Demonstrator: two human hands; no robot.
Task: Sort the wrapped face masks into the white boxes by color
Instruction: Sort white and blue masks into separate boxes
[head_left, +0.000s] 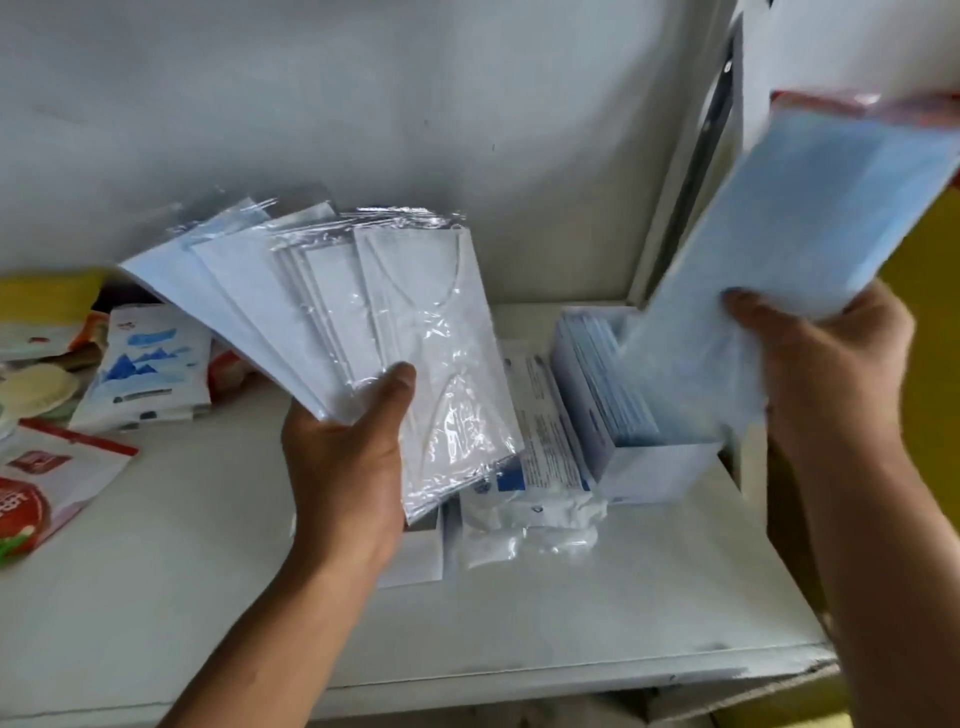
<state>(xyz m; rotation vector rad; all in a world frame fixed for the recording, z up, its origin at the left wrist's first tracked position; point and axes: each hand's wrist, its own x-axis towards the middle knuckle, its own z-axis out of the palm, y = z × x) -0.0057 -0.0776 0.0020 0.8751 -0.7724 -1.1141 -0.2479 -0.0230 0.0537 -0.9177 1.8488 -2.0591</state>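
Observation:
My left hand (345, 462) grips a fanned stack of wrapped masks (332, 312), white ones in clear plastic on top and a bluish one near the back. My right hand (826, 374) holds a wrapped blue mask (795, 249) tilted up above an open white box (660, 467) on the right. That box holds several blue masks (608, 384) standing on edge. A second white box (415, 556) lies partly hidden under the fanned stack and my left hand.
A clear bag with printed paper (540, 467) lies between the two boxes. Assorted packets (145, 369) and a red pouch (47, 488) crowd the left side of the white shelf (208, 597). A wall stands behind, a white frame at right.

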